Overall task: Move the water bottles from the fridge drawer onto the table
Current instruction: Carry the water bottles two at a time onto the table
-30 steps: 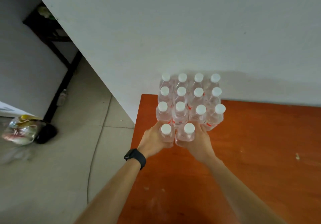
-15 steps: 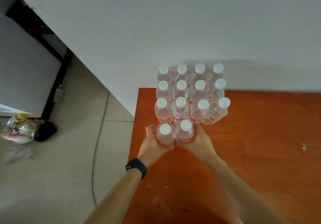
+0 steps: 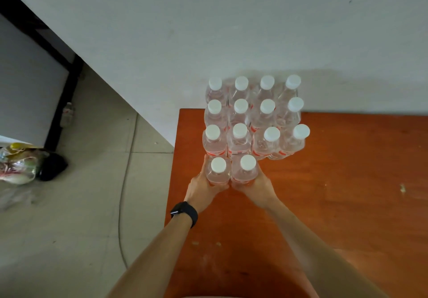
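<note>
Bottles (image 3: pixel 239 141) are stood upright on the surface (image 3: pixel 347 182), close to the wall (image 3: pixel 231 31). At the near side of the block, the left bottle (image 3: pixel 218 172) is gripped by the left hand (image 3: pixel 201 189) and the right bottle (image 3: pixel 246 171) by the right hand (image 3: pixel 261 187), the two touching side by side. Fourteen are counted: three rows of four, then the held pair. One watch (image 3: pixel 185 212) is worn on the left wrist. Fingertips are hidden behind the held pair, and labels are too blurred to be read.
</note>
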Available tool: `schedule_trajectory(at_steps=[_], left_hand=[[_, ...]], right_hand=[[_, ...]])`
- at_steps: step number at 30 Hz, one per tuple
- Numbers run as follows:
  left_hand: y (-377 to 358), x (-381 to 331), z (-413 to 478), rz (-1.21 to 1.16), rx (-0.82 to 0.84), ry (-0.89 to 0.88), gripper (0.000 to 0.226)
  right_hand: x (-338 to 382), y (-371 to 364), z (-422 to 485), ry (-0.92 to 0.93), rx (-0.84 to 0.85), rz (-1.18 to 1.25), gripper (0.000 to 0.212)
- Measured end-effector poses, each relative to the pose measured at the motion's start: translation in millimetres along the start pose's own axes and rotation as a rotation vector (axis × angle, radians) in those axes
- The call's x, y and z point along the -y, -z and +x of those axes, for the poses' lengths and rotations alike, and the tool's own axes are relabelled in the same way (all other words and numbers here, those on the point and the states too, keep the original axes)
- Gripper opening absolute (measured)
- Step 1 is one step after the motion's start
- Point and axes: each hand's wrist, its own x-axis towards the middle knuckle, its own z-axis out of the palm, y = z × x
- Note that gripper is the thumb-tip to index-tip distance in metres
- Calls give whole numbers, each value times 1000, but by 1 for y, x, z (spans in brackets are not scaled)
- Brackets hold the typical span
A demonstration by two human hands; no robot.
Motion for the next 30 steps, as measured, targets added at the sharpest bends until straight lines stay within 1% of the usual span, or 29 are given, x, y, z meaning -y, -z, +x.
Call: schedule_trajectory(at_steps=[3, 6, 17, 21, 26, 30], left_hand=[[1, -4, 3, 13, -30, -6, 62], [1, -6, 7, 38, -62, -7, 57], [0, -1, 9, 77, -106, -14, 62], [1, -1, 8, 111, -108, -3, 58], [4, -4, 8, 135, -91, -7, 62], [6, -6, 7, 176, -63, 9, 75]], right_hand=[[-3, -4, 2, -5, -14, 12, 79], [-2, -6, 4, -10, -15, 31, 79], [0, -9, 16, -54, -2, 63, 76], [1, -12, 17, -78, -26, 87, 78], [4, -9, 15, -98, -7, 101, 81], [7, -1, 9, -108, 23, 71, 89]])
